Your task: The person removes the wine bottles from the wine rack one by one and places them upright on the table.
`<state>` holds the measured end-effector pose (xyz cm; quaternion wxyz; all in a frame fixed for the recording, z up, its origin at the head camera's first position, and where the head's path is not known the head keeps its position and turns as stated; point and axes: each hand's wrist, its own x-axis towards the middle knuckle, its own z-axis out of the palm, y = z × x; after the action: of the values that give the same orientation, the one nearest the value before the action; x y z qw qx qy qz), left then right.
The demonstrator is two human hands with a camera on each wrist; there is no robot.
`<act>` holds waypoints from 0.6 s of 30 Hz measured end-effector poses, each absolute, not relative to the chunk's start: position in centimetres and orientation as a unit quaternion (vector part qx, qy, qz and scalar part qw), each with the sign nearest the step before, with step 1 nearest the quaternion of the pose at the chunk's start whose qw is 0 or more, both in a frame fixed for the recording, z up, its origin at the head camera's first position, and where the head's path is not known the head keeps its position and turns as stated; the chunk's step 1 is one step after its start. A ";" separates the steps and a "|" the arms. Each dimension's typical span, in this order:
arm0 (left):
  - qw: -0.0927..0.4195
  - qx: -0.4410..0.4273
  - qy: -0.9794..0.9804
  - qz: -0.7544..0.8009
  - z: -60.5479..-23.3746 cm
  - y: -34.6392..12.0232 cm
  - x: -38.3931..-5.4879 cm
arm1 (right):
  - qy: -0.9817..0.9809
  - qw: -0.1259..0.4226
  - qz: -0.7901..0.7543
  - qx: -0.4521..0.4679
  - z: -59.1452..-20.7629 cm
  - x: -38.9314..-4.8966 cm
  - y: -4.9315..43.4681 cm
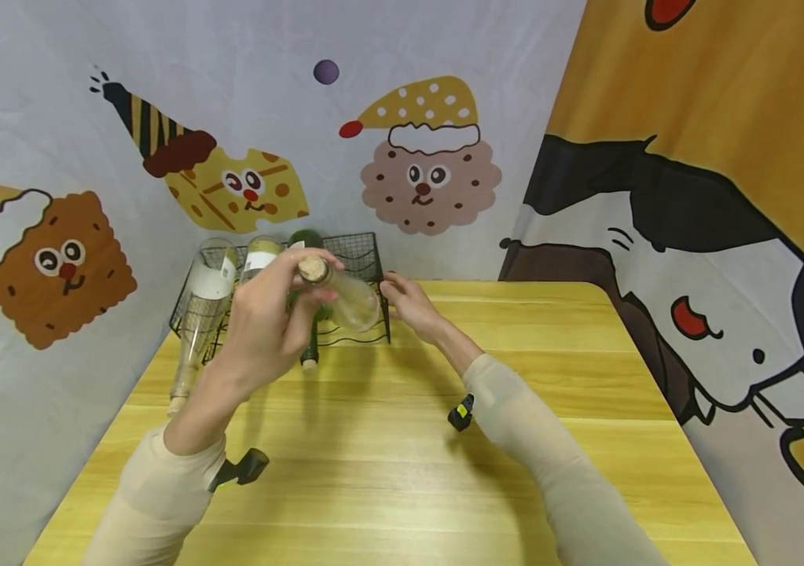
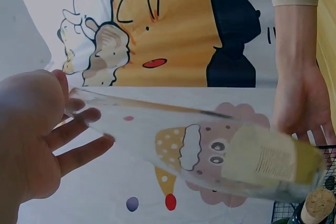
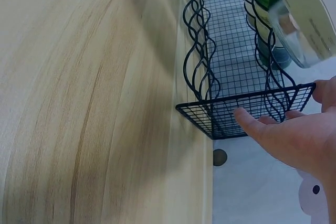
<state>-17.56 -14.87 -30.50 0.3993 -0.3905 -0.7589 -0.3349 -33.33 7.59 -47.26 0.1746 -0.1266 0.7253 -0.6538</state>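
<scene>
My left hand (image 1: pixel 263 322) grips a clear glass bottle (image 1: pixel 357 303) by its neck, near the cork (image 1: pixel 313 269). The bottle is tilted, its base pointing right, above the black wire bottle rack (image 1: pixel 377 267). In the left wrist view a pale label (image 2: pixel 262 153) shows near the base. My right hand (image 1: pixel 413 308) touches the rack's right end panel (image 3: pixel 236 108), its fingers extended. Inside the rack lie a clear bottle (image 1: pixel 196 326) at the left, a labelled bottle (image 1: pixel 262 253) partly hidden by my left hand, and a green bottle (image 1: pixel 310 346).
The rack stands at the back of a wooden table (image 1: pixel 387 472), against a cloth printed with cartoon figures (image 1: pixel 430 181). Corked necks jut from the rack toward the front. The table's right edge meets another printed cloth (image 1: pixel 727 314).
</scene>
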 end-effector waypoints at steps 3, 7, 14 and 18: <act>0.385 -0.399 -0.759 -0.343 -30.5 -14.9 -17.2 | 0.724 0.176 -0.653 -0.131 -47.3 -33.3 7.6; 0.359 -0.406 -0.760 -0.358 -30.6 -14.9 -16.9 | 0.728 0.175 -0.650 -0.132 -47.3 -33.4 7.6; 0.328 -0.414 -0.760 -0.379 -31.8 -14.4 -16.8 | 0.732 0.166 -0.649 -0.124 -47.5 -33.5 7.4; 0.306 -0.411 -0.771 -0.378 -32.7 -14.2 -16.7 | 0.732 0.164 -0.650 -0.123 -47.5 -33.5 7.4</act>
<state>-16.72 -14.19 -32.69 0.3061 -0.4114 -0.7706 -0.3784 -33.50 7.39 -47.53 0.1640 -0.1234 0.7321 -0.6495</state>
